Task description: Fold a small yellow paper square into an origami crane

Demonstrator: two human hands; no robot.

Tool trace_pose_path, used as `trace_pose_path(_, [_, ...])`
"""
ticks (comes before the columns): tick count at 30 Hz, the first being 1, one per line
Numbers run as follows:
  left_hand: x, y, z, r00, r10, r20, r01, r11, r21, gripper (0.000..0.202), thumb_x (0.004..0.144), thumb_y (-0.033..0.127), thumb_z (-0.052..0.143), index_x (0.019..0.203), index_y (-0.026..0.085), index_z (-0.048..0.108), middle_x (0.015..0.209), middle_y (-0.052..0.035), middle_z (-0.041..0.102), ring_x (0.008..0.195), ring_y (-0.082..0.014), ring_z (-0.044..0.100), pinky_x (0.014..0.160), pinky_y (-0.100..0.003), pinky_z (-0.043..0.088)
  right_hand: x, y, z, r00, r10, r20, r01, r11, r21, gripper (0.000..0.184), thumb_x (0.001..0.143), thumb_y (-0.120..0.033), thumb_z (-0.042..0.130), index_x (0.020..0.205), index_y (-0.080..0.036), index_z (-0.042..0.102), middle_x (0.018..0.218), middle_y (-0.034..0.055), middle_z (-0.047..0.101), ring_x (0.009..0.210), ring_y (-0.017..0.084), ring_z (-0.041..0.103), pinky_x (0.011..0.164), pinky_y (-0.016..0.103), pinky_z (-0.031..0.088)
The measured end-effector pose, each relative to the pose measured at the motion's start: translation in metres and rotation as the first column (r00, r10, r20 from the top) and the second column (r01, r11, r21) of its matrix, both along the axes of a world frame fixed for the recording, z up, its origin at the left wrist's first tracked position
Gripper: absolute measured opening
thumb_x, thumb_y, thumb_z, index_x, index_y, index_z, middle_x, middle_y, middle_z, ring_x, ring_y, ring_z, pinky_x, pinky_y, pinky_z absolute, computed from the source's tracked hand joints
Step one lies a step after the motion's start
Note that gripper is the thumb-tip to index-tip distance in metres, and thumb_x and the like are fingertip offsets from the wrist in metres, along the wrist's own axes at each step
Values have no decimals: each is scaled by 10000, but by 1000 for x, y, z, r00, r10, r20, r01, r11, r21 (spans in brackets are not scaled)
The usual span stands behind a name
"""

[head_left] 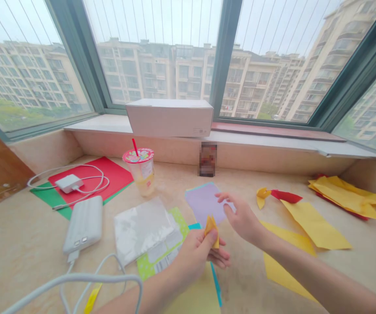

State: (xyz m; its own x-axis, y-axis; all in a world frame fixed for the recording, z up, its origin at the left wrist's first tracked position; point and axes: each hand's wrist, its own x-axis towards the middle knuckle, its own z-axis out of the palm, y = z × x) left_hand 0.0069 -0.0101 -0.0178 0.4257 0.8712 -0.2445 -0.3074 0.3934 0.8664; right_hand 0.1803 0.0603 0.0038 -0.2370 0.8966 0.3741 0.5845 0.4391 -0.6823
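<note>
My left hand (198, 249) pinches a small folded piece of yellow paper (211, 227) between thumb and fingers, its pointed end up. Just right of it, my right hand (242, 216) is raised with fingers apart and holds nothing. Behind both hands lies a lilac paper sheet (204, 200). Beneath the left wrist are a pale yellow sheet (196, 294) and a green dotted packet (147, 264). To the right rest a small folded yellow and red paper piece (284, 196) and loose yellow sheets (319, 226).
A plastic cup with a red straw (144, 174) stands back left. Near it are red paper (109, 179), a white charger (69, 183), a power bank (85, 224) and looping cable. A clear plastic sleeve (145, 226), a yellow paper stack (346, 196) and a white box (170, 120) surround the work area.
</note>
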Motion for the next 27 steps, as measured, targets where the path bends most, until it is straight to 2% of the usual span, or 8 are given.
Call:
trace_pose_path(3, [1,-4,9,1000,1,-31,1,997,79,594,780,708,623,807,115,632,635,-82,713,571,-194,710,573,-279,549,-2,-58,12,987,47,-154,-91,952,-293,280,977,-347,456,1066,-219,689,1049,67,749,973,241,682,876,402,502])
trace_pose_path(7, [4,-11,14,987,-5,-162,42,973,226,715,854,766,420,717,108,664,618,-97,695,556,-192,689,585,-298,553,-10,-96,18,964,58,-258,-147,929,-340,268,959,-415,531,1019,-243,728,970,30,757,882,218,666,822,356,477])
trace_pose_path(10, [5,-14,12,955,-7,-296,103,944,313,732,901,732,348,655,120,664,614,-96,678,577,-190,673,594,-295,545,-11,-102,14,967,-9,-256,-76,944,-321,264,942,-422,562,912,-232,743,841,16,748,765,195,628,747,327,457])
trace_pose_path(15, [1,-11,16,890,217,-400,40,838,544,417,905,530,563,783,147,677,710,-60,697,660,-179,660,628,-262,519,-5,-102,11,967,-87,-242,-4,936,-352,264,893,-414,624,775,-212,745,733,8,724,690,178,585,671,291,426])
trace_pose_path(18, [-2,-9,19,898,249,-362,9,814,581,304,903,422,599,809,147,687,746,-57,706,694,-172,654,661,-254,511,-3,-102,10,968,-107,-228,13,925,-379,241,878,-396,638,760,-215,747,698,-1,710,664,169,568,651,280,415])
trace_pose_path(22, [-2,-7,19,898,249,-364,-10,836,548,291,910,379,591,764,147,688,703,-49,690,653,-156,616,627,-235,490,-2,-100,2,975,-81,-205,-9,915,-404,250,882,-412,619,769,-221,735,721,3,710,698,181,588,671,282,430])
trace_pose_path(24, [-2,-7,16,882,242,-405,20,839,544,308,920,374,575,741,150,686,687,-49,687,650,-155,608,626,-232,480,0,-100,-4,974,-73,-215,-21,914,-406,270,883,-442,606,788,-220,726,756,14,714,740,195,601,706,292,449])
trace_pose_path(27, [-2,-8,9,830,258,-494,115,788,604,301,923,347,566,725,160,694,691,-50,704,660,-156,618,629,-227,458,2,-102,-13,964,-79,-254,-34,910,-412,289,879,-480,601,841,-221,723,799,27,719,781,204,620,751,297,474])
